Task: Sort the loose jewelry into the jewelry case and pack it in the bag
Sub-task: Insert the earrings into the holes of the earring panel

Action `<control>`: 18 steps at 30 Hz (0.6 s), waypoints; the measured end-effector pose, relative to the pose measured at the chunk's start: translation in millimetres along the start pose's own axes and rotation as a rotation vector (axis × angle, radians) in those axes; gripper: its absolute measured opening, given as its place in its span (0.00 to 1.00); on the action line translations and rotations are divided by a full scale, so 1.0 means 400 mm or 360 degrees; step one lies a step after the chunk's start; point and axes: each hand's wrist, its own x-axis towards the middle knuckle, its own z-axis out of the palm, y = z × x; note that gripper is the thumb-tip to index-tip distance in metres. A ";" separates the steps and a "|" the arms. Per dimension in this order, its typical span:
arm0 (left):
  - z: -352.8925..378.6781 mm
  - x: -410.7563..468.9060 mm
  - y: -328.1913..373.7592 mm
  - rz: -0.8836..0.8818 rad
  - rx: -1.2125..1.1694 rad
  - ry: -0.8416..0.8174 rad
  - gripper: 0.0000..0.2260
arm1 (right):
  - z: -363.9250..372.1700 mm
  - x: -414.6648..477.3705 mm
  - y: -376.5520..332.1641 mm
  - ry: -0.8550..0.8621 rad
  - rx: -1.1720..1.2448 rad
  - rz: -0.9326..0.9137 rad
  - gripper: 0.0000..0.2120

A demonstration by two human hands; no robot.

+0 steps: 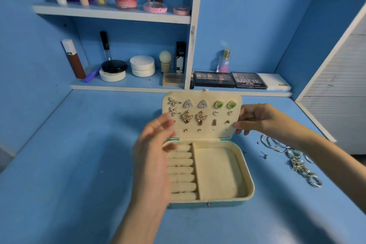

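- The jewelry case sits open on the blue desk, near the middle and slightly right; its teal outer shell shows at the near edge
- Its lid stands up at the far side, cream lining facing the viewer; pairs of earrings are pinned across it in rows, among them starfish, triangles, green stones and butterflies
- In the base, ring rolls fill the left part; a plain compartment takes the right part
- The left hand hovers over the case's left side, blurred; its fingers are loosely spread and grip nothing that shows; fingertips lie near the lid's left edge
- The right hand pinches the lid's right edge between thumb and curled fingers
- Loose jewelry lies on the desk right of the case: silver bangles partly under the right forearm; a tangle of rings and chain nearer; a small stud between these and the case
- Far behind, shelves hold cosmetics; eyeshadow palettes and a perfume bottle stand to the right
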 end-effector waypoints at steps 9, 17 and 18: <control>-0.073 0.166 -0.036 0.0514 0.0992 -0.0368 0.11 | 0.014 0.009 0.013 0.0110 -0.0001 0.0056 0.04; -0.079 0.174 -0.052 0.0636 0.0928 -0.0377 0.14 | -0.002 -0.045 0.030 0.0135 -0.0764 0.0037 0.06; -0.080 0.175 -0.053 0.0636 0.0924 -0.0371 0.14 | -0.002 -0.056 0.029 0.0075 -0.0857 0.0025 0.07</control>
